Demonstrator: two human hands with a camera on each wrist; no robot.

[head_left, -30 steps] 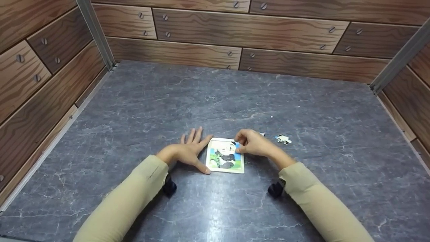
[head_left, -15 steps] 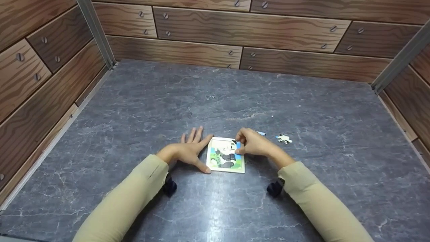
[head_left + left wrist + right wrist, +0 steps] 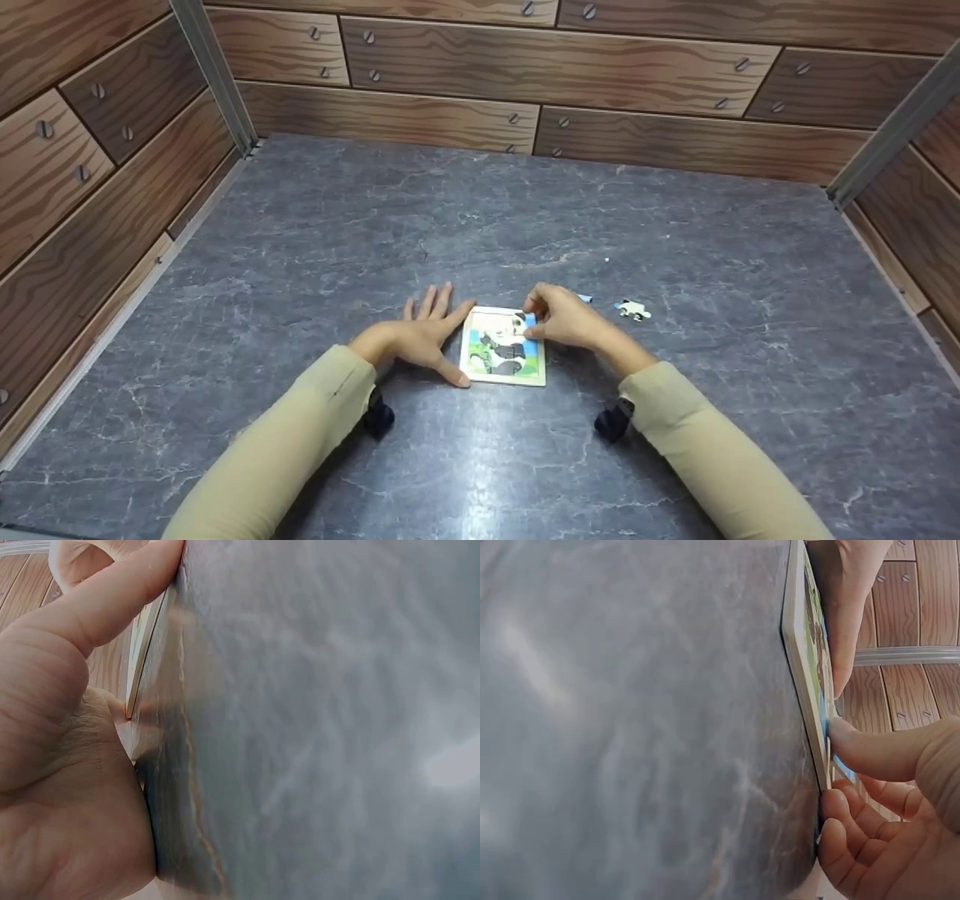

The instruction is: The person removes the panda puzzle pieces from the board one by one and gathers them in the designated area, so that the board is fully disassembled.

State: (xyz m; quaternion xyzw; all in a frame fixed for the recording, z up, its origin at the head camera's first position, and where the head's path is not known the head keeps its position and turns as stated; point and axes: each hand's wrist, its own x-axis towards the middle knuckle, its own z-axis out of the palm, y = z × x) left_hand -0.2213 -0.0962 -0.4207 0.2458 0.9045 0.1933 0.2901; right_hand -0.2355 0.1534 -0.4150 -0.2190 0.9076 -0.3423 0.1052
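Observation:
A small panda jigsaw puzzle in a pale frame [image 3: 504, 383] lies on the grey table. My left hand [image 3: 420, 341] rests flat beside it, fingers spread, with thumb and index finger at the frame's left corners. My right hand [image 3: 568, 321] is over the upper right corner, pinching a puzzle piece [image 3: 519, 324] with part of the panda's head on it. In the right wrist view, a blue edge of that puzzle piece [image 3: 844, 768] stands tilted above the frame between thumb and fingers. The other fingers curl beside the frame's edge.
One loose puzzle piece [image 3: 634, 310] lies to the right of my right hand. Another blue-edged piece [image 3: 585, 298] shows just behind that hand, partly hidden. Wood-patterned walls [image 3: 450, 67] enclose the table at the back and sides.
My right hand has shifted very slightly over the frame's upper right corner, and the pinched puzzle piece has turned a little. My left hand and the frame stay in place.

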